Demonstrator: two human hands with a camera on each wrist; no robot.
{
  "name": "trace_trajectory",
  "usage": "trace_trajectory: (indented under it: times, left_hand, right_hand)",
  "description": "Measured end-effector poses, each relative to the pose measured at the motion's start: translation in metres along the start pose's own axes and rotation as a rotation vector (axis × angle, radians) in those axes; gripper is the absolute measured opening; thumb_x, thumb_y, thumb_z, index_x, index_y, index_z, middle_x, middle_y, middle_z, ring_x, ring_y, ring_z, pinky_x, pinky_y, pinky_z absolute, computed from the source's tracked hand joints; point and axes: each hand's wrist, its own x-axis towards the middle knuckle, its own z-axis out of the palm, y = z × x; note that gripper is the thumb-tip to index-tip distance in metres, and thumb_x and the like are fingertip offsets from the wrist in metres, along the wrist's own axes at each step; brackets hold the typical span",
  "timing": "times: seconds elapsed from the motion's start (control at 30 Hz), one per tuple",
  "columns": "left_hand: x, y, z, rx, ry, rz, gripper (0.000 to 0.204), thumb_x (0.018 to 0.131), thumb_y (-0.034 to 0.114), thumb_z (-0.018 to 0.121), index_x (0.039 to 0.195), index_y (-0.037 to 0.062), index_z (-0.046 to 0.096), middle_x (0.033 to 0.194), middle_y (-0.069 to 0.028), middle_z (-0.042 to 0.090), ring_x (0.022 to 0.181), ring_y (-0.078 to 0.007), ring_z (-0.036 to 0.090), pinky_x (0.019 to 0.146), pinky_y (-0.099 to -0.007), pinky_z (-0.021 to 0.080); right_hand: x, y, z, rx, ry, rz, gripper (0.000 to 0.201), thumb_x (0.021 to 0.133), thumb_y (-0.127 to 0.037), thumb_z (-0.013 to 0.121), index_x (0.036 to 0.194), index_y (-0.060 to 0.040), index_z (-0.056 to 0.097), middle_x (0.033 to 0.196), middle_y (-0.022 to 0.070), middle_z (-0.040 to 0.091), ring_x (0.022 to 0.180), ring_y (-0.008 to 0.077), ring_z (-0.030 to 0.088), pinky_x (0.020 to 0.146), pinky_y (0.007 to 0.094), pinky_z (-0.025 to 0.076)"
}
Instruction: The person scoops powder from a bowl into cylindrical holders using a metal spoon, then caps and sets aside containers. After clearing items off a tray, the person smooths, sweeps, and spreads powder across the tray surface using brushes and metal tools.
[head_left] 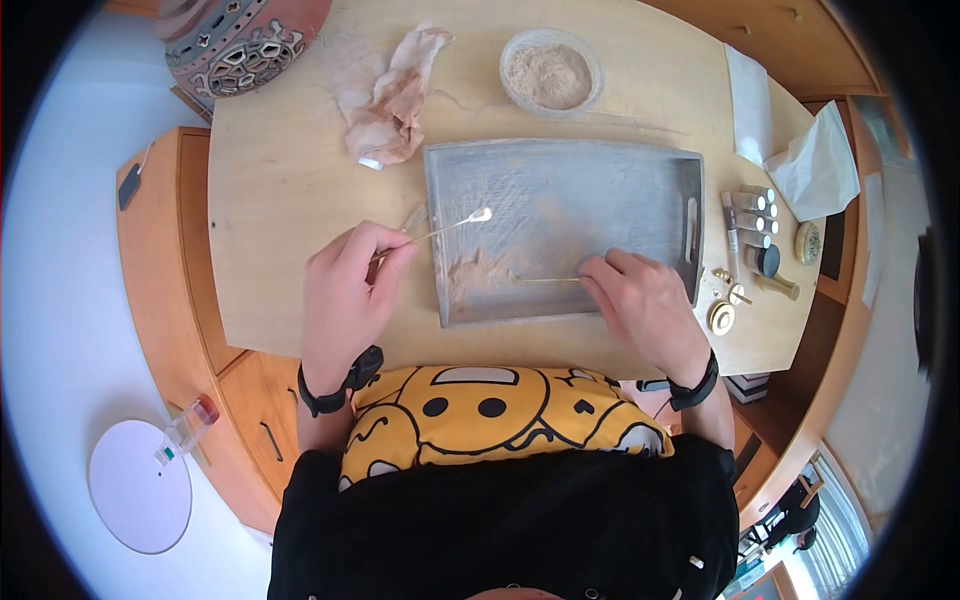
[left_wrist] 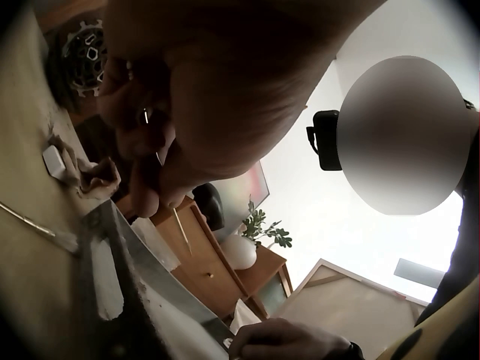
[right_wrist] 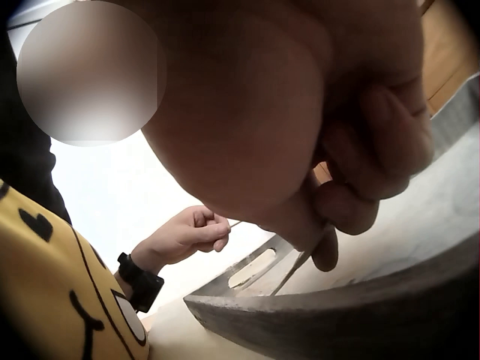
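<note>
My left hand (head_left: pixel 350 285) pinches a long thin gold spoon (head_left: pixel 445 231) between thumb and fingers. Its small bowl is over the left part of a grey wooden tray (head_left: pixel 600 148). In my right hand (head_left: pixel 640 300) a slim gold rod (head_left: pixel 548 280) is pinched, pointing left, low over the tray's front. Its tip is close to a patch of loose brown powder (head_left: pixel 478 272) in the near left corner of the tray. In the right wrist view the curled fingers (right_wrist: pixel 352 199) hold the rod, which slants down past the tray's rim (right_wrist: pixel 337 296).
Behind the tray stand a bowl of powder (head_left: pixel 550 75) and a crumpled stained cloth (head_left: pixel 390 100). Small bottles (head_left: pixel 757 215) and brass pieces (head_left: pixel 722 318) are at the right. A brush (left_wrist: pixel 37 226) lies beside the tray's left end. A yellow cushion (head_left: pixel 480 415) covers my lap.
</note>
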Motion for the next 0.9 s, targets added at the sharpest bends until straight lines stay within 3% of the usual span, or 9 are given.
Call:
trace_trajectory:
  times: [0.37, 0.5, 0.57, 0.9]
  left_hand:
    - [-0.024, 0.013, -0.014, 0.35, -0.055, 0.21, 0.008, 0.085, 0.006, 0.07, 0.087, 0.0028, 0.064, 0.076, -0.0086, 0.065, 0.063, -0.0226, 0.06, 0.056, -0.0312, 0.047]
    - [-0.025, 0.02, -0.013, 0.405, -0.063, 0.203, 0.008, 0.086, 0.009, 0.07, 0.088, 0.0033, 0.064, 0.076, -0.0094, 0.066, 0.062, -0.0241, 0.062, 0.056, -0.0328, 0.047]
    - [-0.026, 0.025, -0.012, 0.403, -0.125, 0.09, 0.007, 0.087, 0.01, 0.069, 0.089, 0.0047, 0.064, 0.075, -0.0098, 0.066, 0.062, -0.026, 0.063, 0.056, -0.034, 0.047]
    - [-0.019, 0.036, -0.013, 0.54, -0.173, 0.18, 0.007, 0.089, 0.015, 0.067, 0.088, 0.0077, 0.064, 0.071, -0.01, 0.064, 0.061, -0.0296, 0.061, 0.055, -0.0365, 0.046]
  right_hand:
    - [0.006, 0.013, 0.011, -0.008, 0.18, -0.068, 0.01, 0.082, -0.009, 0.066, 0.082, -0.0023, 0.058, 0.077, 0.0098, 0.055, 0.076, 0.0275, 0.061, 0.059, 0.0384, 0.053]
    - [0.008, 0.017, 0.01, 0.021, 0.174, -0.009, 0.011, 0.084, -0.008, 0.067, 0.084, -0.0017, 0.058, 0.08, 0.0107, 0.057, 0.079, 0.0301, 0.061, 0.063, 0.04, 0.052]
    - [0.01, 0.02, 0.012, 0.04, 0.182, -0.024, 0.012, 0.084, -0.009, 0.067, 0.084, -0.0018, 0.058, 0.08, 0.0107, 0.058, 0.08, 0.0304, 0.061, 0.064, 0.0402, 0.052]
    - [0.025, 0.021, 0.022, 0.052, 0.166, -0.112, 0.011, 0.083, -0.01, 0.065, 0.083, -0.0009, 0.059, 0.08, 0.0124, 0.062, 0.081, 0.0306, 0.064, 0.067, 0.0398, 0.055]
